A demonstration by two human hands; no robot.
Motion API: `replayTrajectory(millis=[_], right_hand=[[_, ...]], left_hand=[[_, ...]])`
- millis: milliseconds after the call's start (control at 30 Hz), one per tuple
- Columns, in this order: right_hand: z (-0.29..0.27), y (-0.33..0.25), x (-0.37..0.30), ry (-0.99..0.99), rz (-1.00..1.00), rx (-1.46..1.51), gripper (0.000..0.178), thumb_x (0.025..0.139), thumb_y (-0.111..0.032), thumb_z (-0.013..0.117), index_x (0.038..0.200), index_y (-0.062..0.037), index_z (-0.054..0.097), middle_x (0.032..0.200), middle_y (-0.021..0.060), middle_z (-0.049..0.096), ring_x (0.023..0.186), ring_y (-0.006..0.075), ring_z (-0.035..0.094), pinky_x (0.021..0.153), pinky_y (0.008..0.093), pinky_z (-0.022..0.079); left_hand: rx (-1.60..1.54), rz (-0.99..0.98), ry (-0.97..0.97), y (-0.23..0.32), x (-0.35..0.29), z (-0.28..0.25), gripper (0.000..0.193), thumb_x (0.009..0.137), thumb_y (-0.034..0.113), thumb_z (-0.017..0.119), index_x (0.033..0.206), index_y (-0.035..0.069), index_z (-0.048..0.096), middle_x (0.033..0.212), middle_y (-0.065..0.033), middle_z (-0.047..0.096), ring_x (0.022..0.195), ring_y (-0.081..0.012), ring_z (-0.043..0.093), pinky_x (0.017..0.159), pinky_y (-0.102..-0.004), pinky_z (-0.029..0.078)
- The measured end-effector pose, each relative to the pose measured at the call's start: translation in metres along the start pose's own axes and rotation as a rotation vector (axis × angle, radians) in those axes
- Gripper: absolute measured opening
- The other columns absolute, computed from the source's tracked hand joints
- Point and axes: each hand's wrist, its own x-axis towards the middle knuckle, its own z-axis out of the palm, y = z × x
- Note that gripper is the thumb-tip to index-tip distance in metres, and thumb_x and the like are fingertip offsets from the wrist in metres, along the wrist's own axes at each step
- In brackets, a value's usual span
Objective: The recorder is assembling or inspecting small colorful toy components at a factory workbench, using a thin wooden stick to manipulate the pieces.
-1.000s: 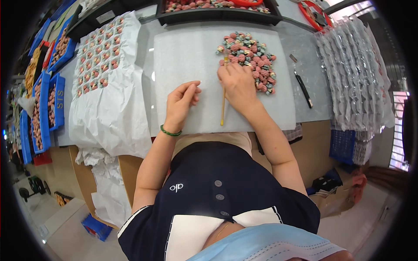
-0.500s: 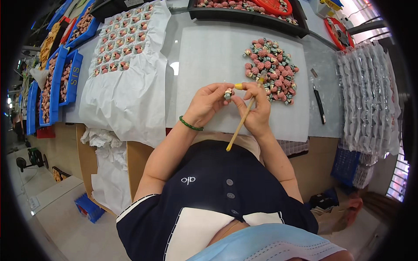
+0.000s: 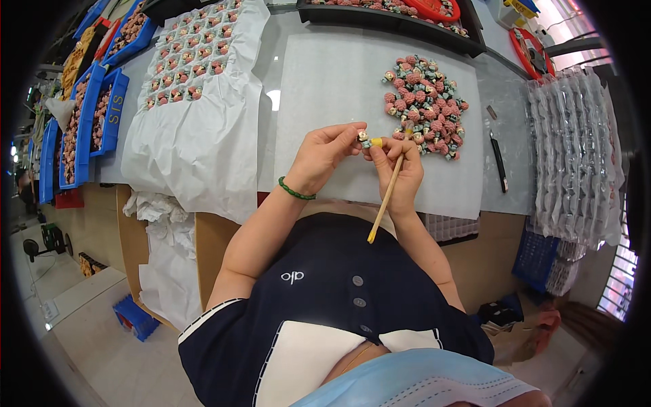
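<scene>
Between the thumb and fingertips of my left hand (image 3: 324, 153) is a small painted figurine (image 3: 364, 138), with a pale face and a bluish-green body. My right hand (image 3: 403, 178) grips a thin wooden-handled brush (image 3: 385, 202); its bristle end points away toward the pile and its yellow-tipped end points back at me. A yellow finger cover (image 3: 377, 142) on a right fingertip is against or just beside the figurine. Just beyond the right hand, a heap of similar figurines (image 3: 434, 107) with pink, bumpy tops lies on a white sheet (image 3: 325, 74).
Rows of figurines fill a white plastic-lined tray (image 3: 193, 57) at left. Blue bins (image 3: 112, 112) stand farther left, and a black tray (image 3: 386, 26) at the back. A black-handled knife (image 3: 498, 161) lies right of the sheet, beside stacked clear blister trays (image 3: 573, 156).
The figurine has shifted slightly right and its face has turned. My right hand has dropped a little, and the brush's yellow-tipped end has swung right. The finger cover has moved to the figurine's side.
</scene>
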Motion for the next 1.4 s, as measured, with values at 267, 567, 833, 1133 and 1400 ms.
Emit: replayTrajectory(millis=[267,567,833,1133,1400], right_hand=[[0.0,0.001,-0.003,0.003,-0.026,0.002,0.02,0.081,0.003,0.055,0.08,-0.004,0.036,0.088,0.0123,0.054,0.076,0.0144,0.056,0.069,0.0263,0.05],[0.002,0.001,-0.006,0.024,0.043,0.043,0.024,0.077,0.002,0.061,0.079,-0.0037,0.038,0.09,0.0115,0.056,0.084,0.0133,0.056,0.074,0.0237,0.047],[-0.007,0.01,-0.004,0.009,-0.248,-0.293,0.031,0.072,0.003,0.067,0.077,-0.0044,0.037,0.089,0.0124,0.056,0.081,0.015,0.058,0.07,0.0236,0.046],[-0.012,0.009,0.0,-0.014,-0.384,-0.494,0.034,0.069,0.006,0.068,0.078,-0.0045,0.037,0.09,0.013,0.054,0.08,0.0167,0.059,0.071,0.0249,0.047],[-0.013,0.013,-0.002,0.003,-0.425,-0.523,0.036,0.067,0.006,0.069,0.078,-0.0045,0.037,0.091,0.0133,0.054,0.079,0.0174,0.059,0.069,0.0252,0.048]], left_hand=[[-0.018,0.001,-0.008,0.004,-0.005,0.004,0.029,0.087,0.016,0.051,0.109,-0.003,0.054,0.092,-0.005,0.059,0.084,-0.011,0.054,0.077,-0.0255,0.044],[-0.011,0.014,0.02,-0.004,-0.003,0.001,0.024,0.085,0.011,0.054,0.104,-0.005,0.056,0.092,-0.0082,0.059,0.087,-0.0145,0.055,0.082,-0.0295,0.044],[-0.126,0.032,-0.039,-0.007,-0.001,0.0,0.024,0.086,0.007,0.051,0.106,-0.005,0.053,0.104,-0.0131,0.057,0.096,-0.0174,0.054,0.085,-0.0304,0.043],[-0.145,-0.045,-0.027,-0.006,0.002,0.006,0.028,0.084,0.004,0.052,0.11,-0.005,0.051,0.11,-0.0141,0.055,0.1,-0.0183,0.053,0.087,-0.029,0.043],[-0.104,-0.005,-0.049,-0.011,0.004,0.004,0.026,0.084,0.004,0.052,0.109,-0.004,0.051,0.109,-0.0128,0.055,0.101,-0.0172,0.052,0.088,-0.0276,0.042]])
